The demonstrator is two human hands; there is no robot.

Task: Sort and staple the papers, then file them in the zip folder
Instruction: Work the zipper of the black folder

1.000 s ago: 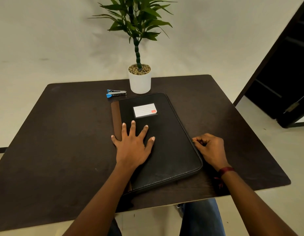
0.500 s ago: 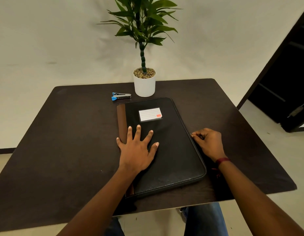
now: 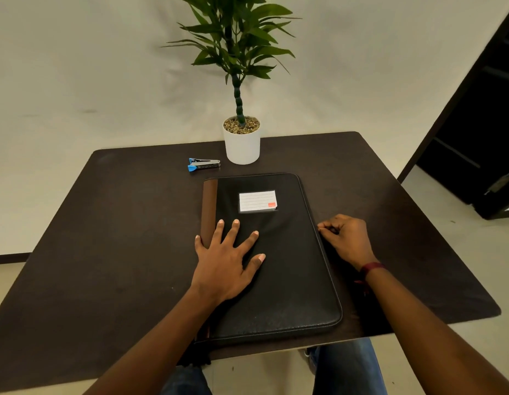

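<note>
— Zip folder [image 3: 287,280]: where is it?
— Closed, flat on the table [image 3: 105,252]. Left hand [image 3: 225,266] presses it, fingers spread; right hand [image 3: 347,238] pinches what seems its zipper pull [image 3: 319,230]. Hold firm, pull steadily.

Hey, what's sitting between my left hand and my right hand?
Only the plain black cover of the folder, shown in the head view. The left hand lies flat on it; the right hand pinches at its right edge.
</note>
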